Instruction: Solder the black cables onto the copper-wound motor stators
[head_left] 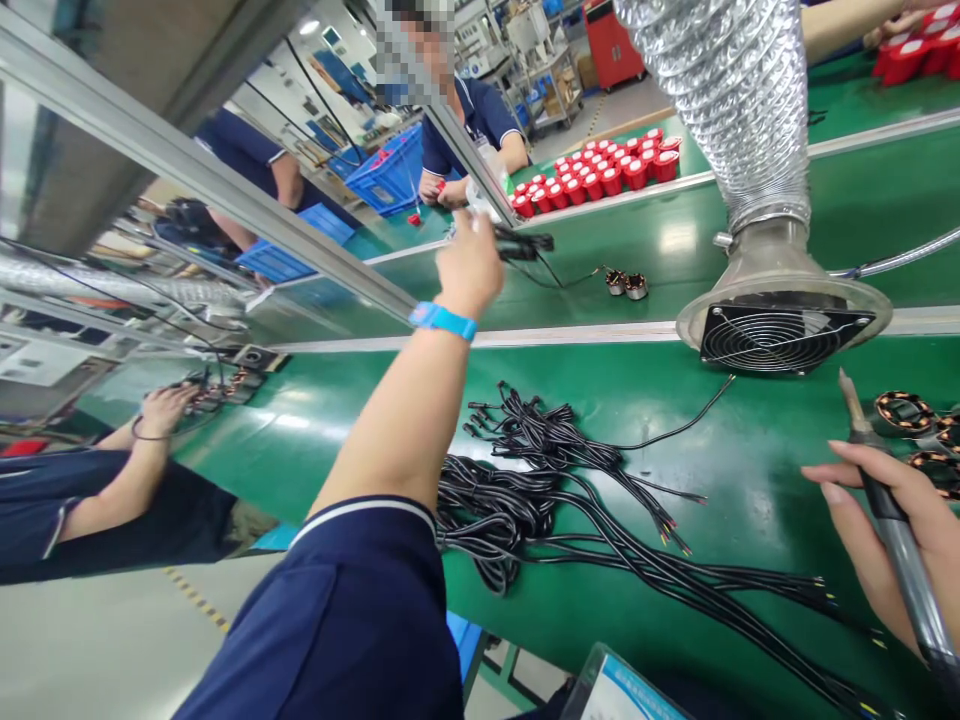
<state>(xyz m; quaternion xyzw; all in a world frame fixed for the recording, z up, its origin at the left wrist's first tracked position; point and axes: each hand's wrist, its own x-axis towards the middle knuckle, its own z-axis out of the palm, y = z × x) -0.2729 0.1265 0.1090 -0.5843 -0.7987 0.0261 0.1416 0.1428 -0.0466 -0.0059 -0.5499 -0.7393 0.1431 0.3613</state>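
My left hand (pixel 469 262) is stretched far out over the green bench, a blue band on its wrist. It is closed on the black end (pixel 523 244) of a cable that runs to two small copper-wound coils (pixel 626 284) lying on the belt. My right hand (pixel 892 530) at the right edge grips a soldering iron (pixel 889 510), tip pointing up near several copper coils (pixel 911 420). A heap of black cables (pixel 540 480) with coloured wire ends lies between my hands.
A silver flexible duct ending in a fan hood (pixel 780 325) hangs over the bench at the right. Rows of red caps (pixel 600 175) stand on the far belt. A co-worker's hands (pixel 442 190) work opposite; another person's hand (pixel 161 410) is at the left.
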